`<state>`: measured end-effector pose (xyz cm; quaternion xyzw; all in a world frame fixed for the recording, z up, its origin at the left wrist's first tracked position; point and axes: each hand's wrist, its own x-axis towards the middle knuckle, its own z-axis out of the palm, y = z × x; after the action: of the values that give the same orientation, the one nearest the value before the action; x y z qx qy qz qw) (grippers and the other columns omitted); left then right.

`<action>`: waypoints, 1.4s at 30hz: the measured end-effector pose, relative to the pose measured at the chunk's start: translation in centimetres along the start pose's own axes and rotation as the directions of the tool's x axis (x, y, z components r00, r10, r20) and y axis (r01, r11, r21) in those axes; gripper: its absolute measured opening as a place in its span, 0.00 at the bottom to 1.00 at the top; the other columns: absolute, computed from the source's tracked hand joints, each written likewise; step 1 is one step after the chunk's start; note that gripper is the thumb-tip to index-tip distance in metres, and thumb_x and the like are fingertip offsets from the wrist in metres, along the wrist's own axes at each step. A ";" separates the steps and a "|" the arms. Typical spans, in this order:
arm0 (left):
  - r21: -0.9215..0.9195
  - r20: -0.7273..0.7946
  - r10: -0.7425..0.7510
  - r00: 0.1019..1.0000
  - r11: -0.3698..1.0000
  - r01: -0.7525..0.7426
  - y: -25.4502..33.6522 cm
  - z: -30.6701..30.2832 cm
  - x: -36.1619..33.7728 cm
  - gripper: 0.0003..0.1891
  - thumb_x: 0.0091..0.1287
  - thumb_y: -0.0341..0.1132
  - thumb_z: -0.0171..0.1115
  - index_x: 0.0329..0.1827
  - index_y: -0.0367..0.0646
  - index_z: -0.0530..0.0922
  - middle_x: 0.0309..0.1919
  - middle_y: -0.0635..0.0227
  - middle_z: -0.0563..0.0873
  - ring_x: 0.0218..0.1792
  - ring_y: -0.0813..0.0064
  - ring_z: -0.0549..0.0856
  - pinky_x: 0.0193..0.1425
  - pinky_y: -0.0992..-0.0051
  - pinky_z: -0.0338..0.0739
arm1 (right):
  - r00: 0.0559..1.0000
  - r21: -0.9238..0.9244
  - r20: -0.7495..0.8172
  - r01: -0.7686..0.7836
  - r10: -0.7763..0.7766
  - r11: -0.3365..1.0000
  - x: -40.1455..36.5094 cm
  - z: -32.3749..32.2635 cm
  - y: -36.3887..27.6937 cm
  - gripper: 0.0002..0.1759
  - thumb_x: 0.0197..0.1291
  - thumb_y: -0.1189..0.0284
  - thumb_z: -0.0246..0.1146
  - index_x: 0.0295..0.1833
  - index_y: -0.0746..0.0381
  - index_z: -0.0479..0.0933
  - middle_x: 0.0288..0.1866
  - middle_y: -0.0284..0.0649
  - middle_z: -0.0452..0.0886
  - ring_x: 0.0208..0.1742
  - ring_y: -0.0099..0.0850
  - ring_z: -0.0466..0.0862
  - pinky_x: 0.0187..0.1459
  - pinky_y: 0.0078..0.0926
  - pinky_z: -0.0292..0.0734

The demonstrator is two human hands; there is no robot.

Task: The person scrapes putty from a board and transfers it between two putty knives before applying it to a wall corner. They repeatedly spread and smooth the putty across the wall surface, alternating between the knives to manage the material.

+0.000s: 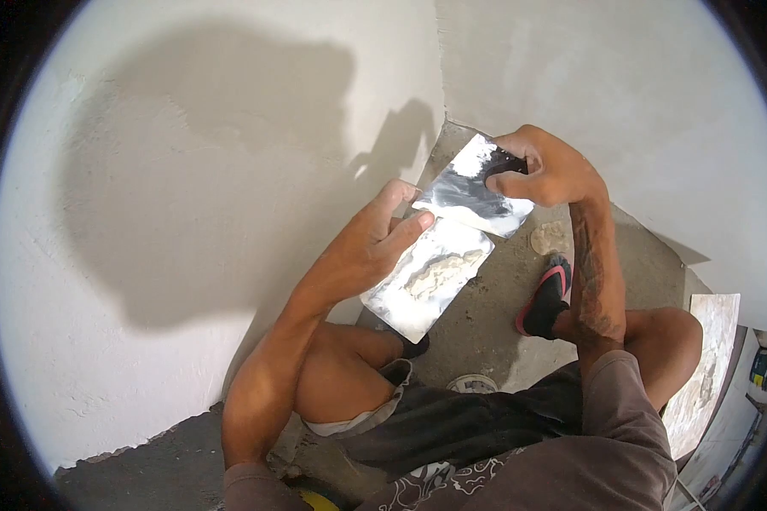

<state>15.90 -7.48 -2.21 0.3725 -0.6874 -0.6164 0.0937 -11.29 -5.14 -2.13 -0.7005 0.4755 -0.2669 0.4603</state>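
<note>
Two flat rectangular plates meet edge to edge in front of me. My left hand (379, 238) grips the lower plate (400, 311), its thumb on the upper face. That plate is smeared white and carries a lumpy, cream-coloured heap of paste (445, 274). My right hand (554, 170) is closed on the upper plate (473, 183), dark with white paste on its top corner and lower edge. The upper plate's lower edge lies against or just over the top edge of the lower one. The undersides of both plates are hidden.
Pale walls (179, 238) meet in a corner beyond my hands. My shoe (547, 296) rests on the dusty floor (460, 332), near a round pale patch (550, 238). A round container rim (472, 384) shows between my legs; a stained board (706, 366) is at the right.
</note>
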 end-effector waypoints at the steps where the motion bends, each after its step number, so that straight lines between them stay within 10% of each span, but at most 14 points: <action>1: 0.017 -0.003 0.011 1.000 1.000 -0.011 0.0 0.0 0.2 0.17 0.77 0.40 0.54 0.57 0.35 0.67 0.35 0.59 0.83 0.36 0.79 0.83 0.36 0.77 0.76 | 1.000 -0.003 0.002 -0.006 0.006 1.000 -0.1 -0.2 0.1 0.12 0.55 0.73 0.64 0.42 0.69 0.82 0.27 0.38 0.82 0.29 0.24 0.76 0.33 0.28 0.73; 16: 0.180 -0.039 0.028 0.999 0.984 -0.020 0.2 0.9 -1.1 0.14 0.75 0.39 0.54 0.52 0.36 0.70 0.29 0.62 0.79 0.33 0.76 0.77 0.40 0.71 0.72 | 0.987 0.169 -0.158 -0.011 0.038 0.985 -2.3 0.4 1.6 0.09 0.55 0.76 0.64 0.41 0.68 0.81 0.29 0.28 0.80 0.29 0.18 0.73 0.31 0.22 0.68; 22: 0.215 -0.009 -0.014 1.000 0.977 0.015 0.6 1.1 -1.7 0.13 0.75 0.40 0.54 0.51 0.38 0.71 0.27 0.63 0.78 0.30 0.76 0.76 0.38 0.71 0.71 | 0.772 0.443 -0.515 -0.133 0.373 0.886 0.9 2.5 11.6 0.13 0.65 0.66 0.64 0.46 0.65 0.81 0.32 0.29 0.80 0.29 0.20 0.76 0.32 0.22 0.72; 26: 0.180 -0.010 -0.048 0.999 0.982 0.049 -0.3 1.2 -1.1 0.13 0.75 0.40 0.54 0.50 0.38 0.71 0.24 0.66 0.76 0.27 0.79 0.72 0.33 0.72 0.67 | 0.666 0.292 -0.695 -0.081 0.270 0.953 7.3 8.2 18.7 0.14 0.68 0.63 0.62 0.45 0.64 0.81 0.28 0.30 0.78 0.27 0.19 0.72 0.31 0.23 0.71; 42: -0.013 -0.004 -0.188 0.982 0.982 0.188 -0.2 1.0 -1.7 0.16 0.76 0.39 0.54 0.59 0.41 0.65 0.33 0.61 0.84 0.33 0.81 0.82 0.36 0.79 0.74 | 0.673 0.595 -0.592 -0.008 0.444 0.804 10.9 12.2 20.4 0.12 0.64 0.69 0.59 0.42 0.67 0.81 0.29 0.28 0.79 0.30 0.18 0.74 0.33 0.22 0.71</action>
<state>16.61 -5.66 -2.05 0.4369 -0.6451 -0.6257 0.0394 -5.57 -12.80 -26.48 -0.3136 0.6047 -0.5759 0.4521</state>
